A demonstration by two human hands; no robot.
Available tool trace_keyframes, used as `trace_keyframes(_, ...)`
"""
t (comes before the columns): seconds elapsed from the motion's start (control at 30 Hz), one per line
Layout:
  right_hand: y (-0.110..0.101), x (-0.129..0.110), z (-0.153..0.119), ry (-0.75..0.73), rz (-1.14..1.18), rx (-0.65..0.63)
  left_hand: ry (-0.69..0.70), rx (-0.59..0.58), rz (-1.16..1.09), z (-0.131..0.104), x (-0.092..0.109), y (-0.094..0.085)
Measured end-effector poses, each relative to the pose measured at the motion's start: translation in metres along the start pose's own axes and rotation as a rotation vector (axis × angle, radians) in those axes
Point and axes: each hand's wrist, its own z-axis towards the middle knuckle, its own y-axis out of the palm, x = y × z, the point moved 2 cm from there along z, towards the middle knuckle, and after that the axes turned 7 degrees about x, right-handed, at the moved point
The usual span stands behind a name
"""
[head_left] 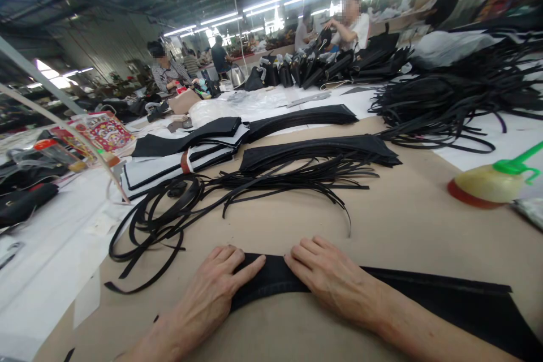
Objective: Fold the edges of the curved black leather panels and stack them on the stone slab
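A long, curved black panel [274, 280], leather-like, lies on the brown work surface in front of me. My left hand [214, 283] covers its left end, fingers curled at the far edge and thumb stretched along the top. A short gap away, my right hand [324, 268] presses on the same panel with its fingers close together. To the right, the panel widens and passes beyond my right forearm, with a folded strip along its far edge. Both palms face down, so the undersides of my fingers are hidden.
Thin black strips [156, 226] lie coiled beyond my left hand. Behind them are stacked black curved panels [314, 150] and white-lined pieces [148, 172]. An oil bottle [486, 184] with a green spout stands right. A strap heap [428, 96] and several people are farther back.
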Motion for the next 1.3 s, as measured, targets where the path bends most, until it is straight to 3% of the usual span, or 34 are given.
trace_keyframes(0.17, -0.008, 0.005, -0.013, 0.012, 0.006, 0.003, 0.013, -0.001, 0.029, 0.002, 0.000, 0.002)
trace_keyframes(0.3, -0.010, 0.009, -0.021, 0.037, 0.004, 0.030, -0.001, 0.070, -0.015, 0.007, 0.002, -0.001)
trace_keyframes(0.47, -0.007, 0.008, -0.023, 0.033, -0.006, 0.033, -0.058, 0.087, -0.195, 0.029, 0.029, -0.004)
trace_keyframes(0.67, -0.010, 0.007, -0.024, 0.028, -0.035, 0.064, -0.054, 0.071, -0.382, 0.052, 0.059, 0.012)
trace_keyframes(1.0, -0.028, 0.022, -0.049, 0.023, -0.024, 0.055, 0.063, 0.145, -0.266, 0.047, 0.061, 0.016)
trace_keyframes(1.3, -0.033, 0.023, -0.064, 0.047, -0.044, 0.032, 0.081, 0.124, -0.212, 0.050, 0.062, 0.015)
